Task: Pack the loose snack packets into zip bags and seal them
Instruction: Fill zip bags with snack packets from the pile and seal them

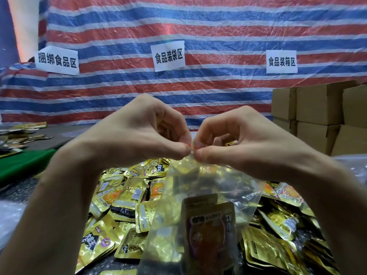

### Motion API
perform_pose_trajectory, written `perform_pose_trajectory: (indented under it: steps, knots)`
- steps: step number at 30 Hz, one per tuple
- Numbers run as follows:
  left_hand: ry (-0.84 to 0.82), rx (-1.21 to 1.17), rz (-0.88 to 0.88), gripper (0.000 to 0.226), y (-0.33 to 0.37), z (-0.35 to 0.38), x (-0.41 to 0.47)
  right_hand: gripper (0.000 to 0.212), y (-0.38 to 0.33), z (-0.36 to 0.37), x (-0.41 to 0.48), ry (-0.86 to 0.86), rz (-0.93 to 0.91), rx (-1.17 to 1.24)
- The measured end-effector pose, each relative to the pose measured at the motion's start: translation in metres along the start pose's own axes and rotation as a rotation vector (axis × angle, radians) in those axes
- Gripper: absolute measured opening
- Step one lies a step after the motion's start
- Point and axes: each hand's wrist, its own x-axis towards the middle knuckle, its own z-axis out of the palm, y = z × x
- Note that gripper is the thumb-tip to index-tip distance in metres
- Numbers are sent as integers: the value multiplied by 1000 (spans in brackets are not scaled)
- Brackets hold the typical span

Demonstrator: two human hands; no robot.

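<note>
A clear zip bag (200,195) hangs in front of me with gold snack packets (210,229) inside it. My left hand (139,132) and my right hand (244,141) meet at the bag's top edge, thumbs and fingertips pinching the red zip strip (191,146) side by side. Below the bag lies a heap of loose gold snack packets (123,203) spread across the table.
Stacked cardboard boxes (321,112) stand at the right. A striped tarp (178,26) with three paper signs hangs behind. More packets (21,133) lie at the far left beside a green surface (23,163). Clear plastic (8,217) lies at the left edge.
</note>
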Motion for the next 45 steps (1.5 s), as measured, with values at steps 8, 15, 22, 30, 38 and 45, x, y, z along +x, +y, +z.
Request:
perform_pose_trajectory:
  steps: [8, 15, 22, 30, 38, 45]
  knots:
    - [-36, -1, -6, 14, -5, -1, 0, 12, -2, 8, 2, 95, -49, -85]
    - [106, 81, 33, 2, -3, 10, 6, 11, 0, 6, 2, 113, -9, -100]
    - [60, 37, -1, 7, -8, 3, 3, 9, 4, 4, 3, 44, -12, -72]
    - [39, 21, -21, 29, -7, -2, 1, 12, 9, -5, 0, 18, 44, -16]
    - [68, 78, 31, 5, -5, 5, 4, 11, 6, -6, 0, 28, 22, -39]
    - [72, 95, 27, 4, -5, 11, 7, 14, 6, -9, -1, 37, 45, -76]
